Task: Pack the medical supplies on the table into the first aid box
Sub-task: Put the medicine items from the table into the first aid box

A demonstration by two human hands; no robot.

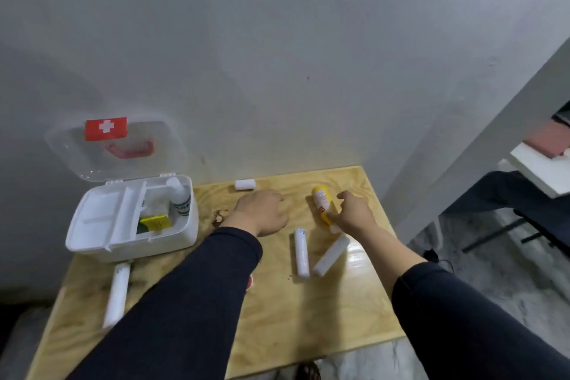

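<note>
My worktop (277, 302) is small, and the first aid box (132, 222) sits at its far left corner, lid up against the wall, so a hard push there could tip it or slam the lid. Its right compartment already holds a white bottle (180, 197) and a yellow packet (155, 221); the left tray looks bare.

Biggest risk: my right hand (354, 213) is curled onto the yellow bottle (322, 207), which lies on its side at the far right. The fingers are only partly around it, so I can't tell if the grip is firm. It's round, so a loose pinch could roll it off the right edge, which is near.

My left hand (262, 211) rests knuckles-up mid-worktop, fingers folded under, holding nothing that I can see. It lies between the bottle and the box, so a carry across could bump it.

Two white rolls (301, 251) (331, 256) lie just near of the right hand and could be knocked rolling. A long white roll (117, 293) lies in front of the box, close to the near-left edge. A small white roll (245, 184) sits far, by the wall.
</note>
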